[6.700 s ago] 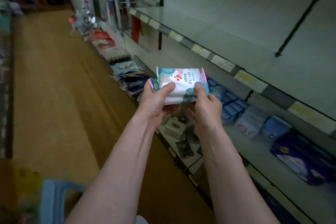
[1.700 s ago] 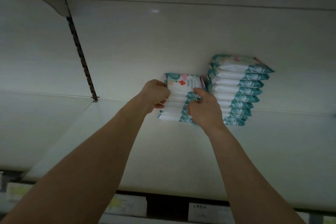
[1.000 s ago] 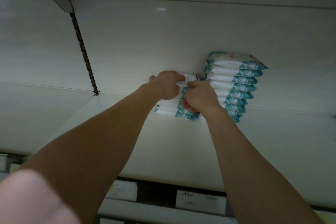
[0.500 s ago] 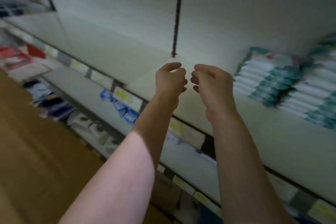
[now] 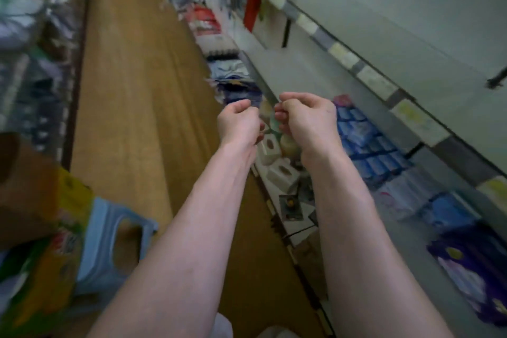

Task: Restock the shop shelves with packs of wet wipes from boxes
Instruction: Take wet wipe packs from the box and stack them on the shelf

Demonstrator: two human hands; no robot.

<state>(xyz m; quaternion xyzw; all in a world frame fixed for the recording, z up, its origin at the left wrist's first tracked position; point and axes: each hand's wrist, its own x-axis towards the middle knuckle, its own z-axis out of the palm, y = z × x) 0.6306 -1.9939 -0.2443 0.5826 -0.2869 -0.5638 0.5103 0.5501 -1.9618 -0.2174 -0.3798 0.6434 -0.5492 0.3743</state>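
Running up the right side of the aisle, the shelf unit [image 5: 315,77] has grey boards edged with pale price labels [image 5: 375,85]. On its lower board sit blue packs [image 5: 365,143], and nearer the camera on the same board a purple pack [image 5: 472,269]. White tissue boxes [image 5: 282,173] stand on its lowest level, just below the hands. A wooden floor [image 5: 131,90] stretches left of the shelf unit, with another blurred rack [image 5: 33,35] across the aisle from it. Also across the aisle, at the lower left, a light blue stool [image 5: 107,233] stands beside a brown cardboard box [image 5: 24,189] and a yellow-and-green box [image 5: 55,269]. Blur hides what the boxes contain, so no pack of wet wipes can be made out for certain.

Both bare forearms reach forward side by side in front of the shelf unit's lower boards, wrists level and backs of the hands towards the camera. The left hand [image 5: 240,123] and the right hand [image 5: 307,121] hang close together, almost knuckle to knuckle. Fingers on both are loosely curled inward, thumbs resting near the forefingers. Neither hand visibly grips or touches anything.
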